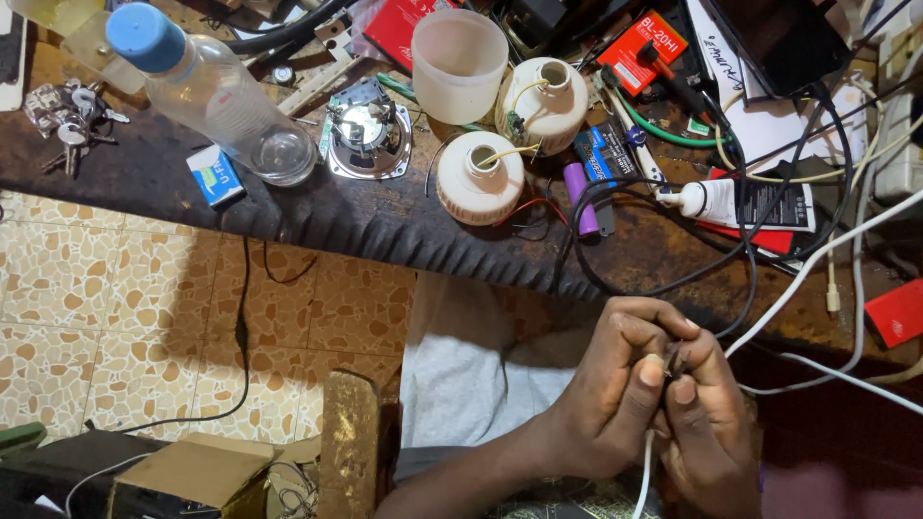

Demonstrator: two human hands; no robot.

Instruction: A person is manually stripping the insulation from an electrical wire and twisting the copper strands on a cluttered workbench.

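My fingers (654, 370) pinch a smooth white plastic cable (642, 476). Ahead, the worn wooden bench (385, 226) looks rough and scarred, the clear plastic bottle (216, 96) glossy, the speaker frame (368, 130) shiny metal.

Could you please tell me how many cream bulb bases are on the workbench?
2. One bulb base sits near the bench's front edge, a yellow wire in its opening; the other lies just behind it to the right, beside the translucent cup. More may be hidden in the clutter.
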